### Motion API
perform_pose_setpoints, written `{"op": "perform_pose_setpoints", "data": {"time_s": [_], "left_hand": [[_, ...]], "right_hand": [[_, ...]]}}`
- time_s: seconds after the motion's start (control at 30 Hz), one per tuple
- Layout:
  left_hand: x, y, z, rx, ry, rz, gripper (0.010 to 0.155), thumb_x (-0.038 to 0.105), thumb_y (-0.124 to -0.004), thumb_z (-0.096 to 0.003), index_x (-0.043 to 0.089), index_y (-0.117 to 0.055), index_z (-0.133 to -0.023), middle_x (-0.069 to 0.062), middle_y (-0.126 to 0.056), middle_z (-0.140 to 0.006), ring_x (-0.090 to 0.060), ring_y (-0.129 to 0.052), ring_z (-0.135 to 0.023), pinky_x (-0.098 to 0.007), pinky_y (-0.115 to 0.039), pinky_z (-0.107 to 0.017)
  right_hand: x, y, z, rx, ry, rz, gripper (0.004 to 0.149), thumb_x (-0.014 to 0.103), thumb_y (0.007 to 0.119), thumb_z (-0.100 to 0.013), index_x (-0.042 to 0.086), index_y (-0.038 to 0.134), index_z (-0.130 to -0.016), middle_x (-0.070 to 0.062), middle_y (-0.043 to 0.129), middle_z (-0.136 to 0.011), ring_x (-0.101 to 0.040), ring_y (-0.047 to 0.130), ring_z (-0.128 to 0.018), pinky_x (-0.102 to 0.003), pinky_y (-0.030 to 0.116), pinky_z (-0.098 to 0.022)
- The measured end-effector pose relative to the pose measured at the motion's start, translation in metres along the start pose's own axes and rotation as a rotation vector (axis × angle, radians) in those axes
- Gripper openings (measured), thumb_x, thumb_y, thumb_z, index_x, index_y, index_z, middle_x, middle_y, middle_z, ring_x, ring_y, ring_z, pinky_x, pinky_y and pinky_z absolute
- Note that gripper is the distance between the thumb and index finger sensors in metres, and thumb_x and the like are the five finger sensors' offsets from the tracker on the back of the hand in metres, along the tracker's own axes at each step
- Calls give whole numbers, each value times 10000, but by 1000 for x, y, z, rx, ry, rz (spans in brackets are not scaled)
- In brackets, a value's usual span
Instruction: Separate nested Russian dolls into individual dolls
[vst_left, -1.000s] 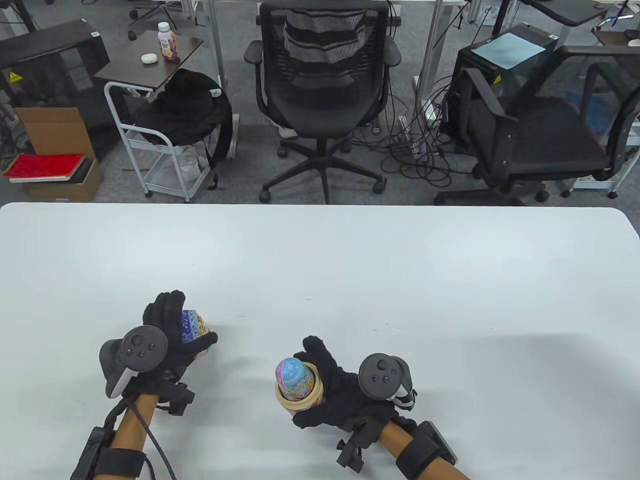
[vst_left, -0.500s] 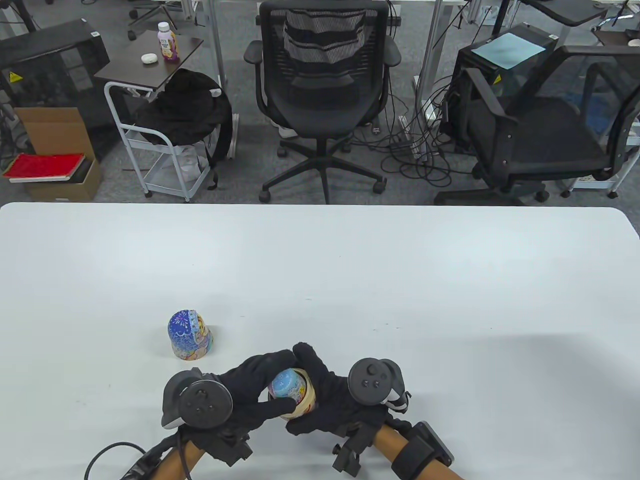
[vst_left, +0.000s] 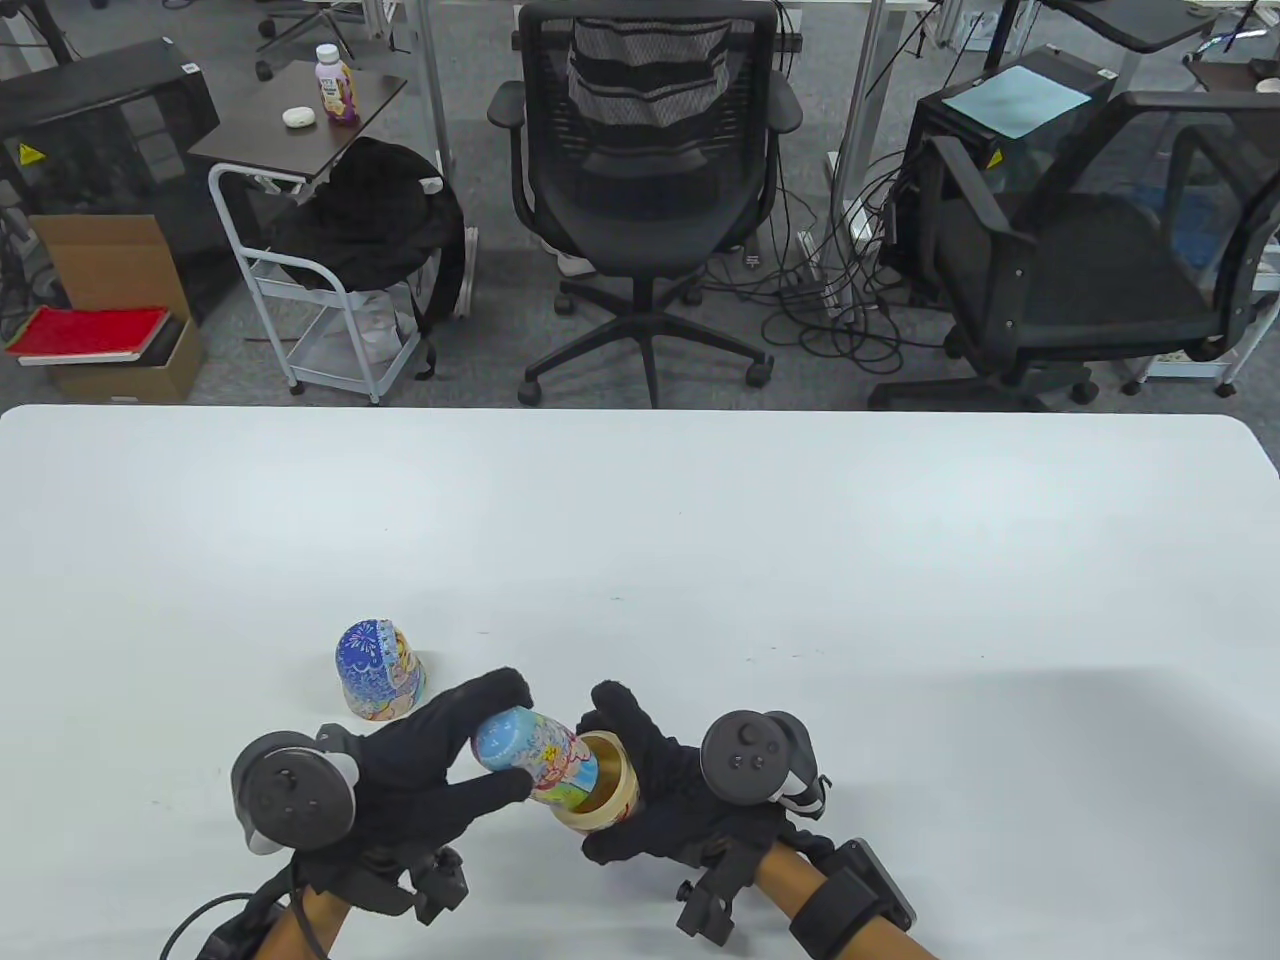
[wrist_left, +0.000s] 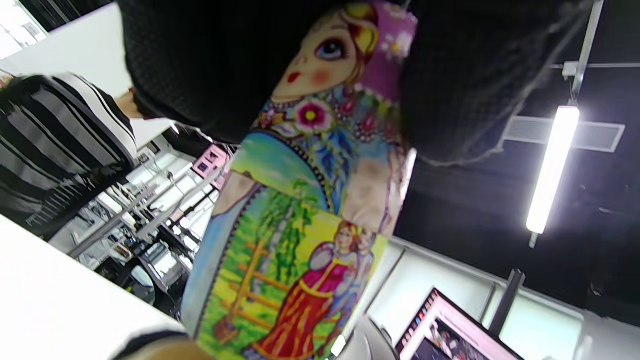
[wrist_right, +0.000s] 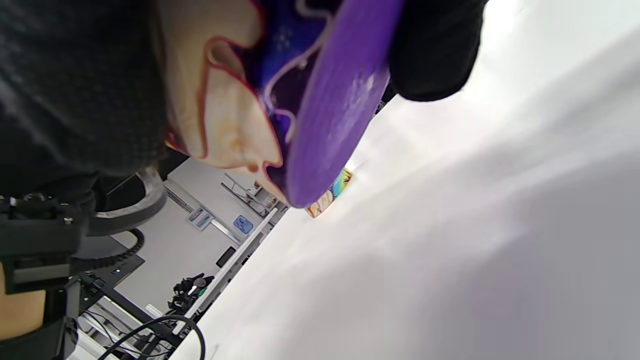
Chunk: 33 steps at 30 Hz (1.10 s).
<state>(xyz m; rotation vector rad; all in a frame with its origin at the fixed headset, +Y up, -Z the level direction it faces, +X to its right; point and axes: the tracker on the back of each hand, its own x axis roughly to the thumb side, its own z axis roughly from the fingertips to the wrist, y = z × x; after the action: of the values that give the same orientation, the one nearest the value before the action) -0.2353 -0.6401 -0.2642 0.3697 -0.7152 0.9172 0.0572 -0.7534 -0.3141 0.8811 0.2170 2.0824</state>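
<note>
On the white table (vst_left: 700, 520), the top half of the outer doll (vst_left: 378, 668) is standing by itself, just beyond the left hand (vst_left: 420, 770). That hand is pinching the head of the inner doll (vst_left: 530, 752), which is lying tilted with its foot inside the open bottom half (vst_left: 600, 795) that the right hand (vst_left: 665, 790) is cupping. From above only the inner doll's blue crown and floral side are showing; the left wrist view is giving its painted face, purple scarf and a scene of two figures by a fence (wrist_left: 310, 210). The right wrist view is showing the bottom half's purple base (wrist_right: 330, 105), lifted off the table. Beyond the table's far edge, black office chairs (vst_left: 650, 170) are standing on grey carpet. A bottle (vst_left: 337, 85) there is too small to read.
</note>
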Motion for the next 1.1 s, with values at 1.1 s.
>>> {"op": "perform_pose_setpoints", "data": {"time_s": [1.1], "left_hand": [[-92,24,18,17,396,-695,931,623,-844,-456,160,-420,-1143,-243,-547,-1131,-536,-657,-964,-616,-655,-679]], "right_hand": [[-17,-20,8,-75,58,2,1242,549,1004,-293,354,67,-1083,-49,536,-1178,-390,719,-1013,-534,754,-674]]}}
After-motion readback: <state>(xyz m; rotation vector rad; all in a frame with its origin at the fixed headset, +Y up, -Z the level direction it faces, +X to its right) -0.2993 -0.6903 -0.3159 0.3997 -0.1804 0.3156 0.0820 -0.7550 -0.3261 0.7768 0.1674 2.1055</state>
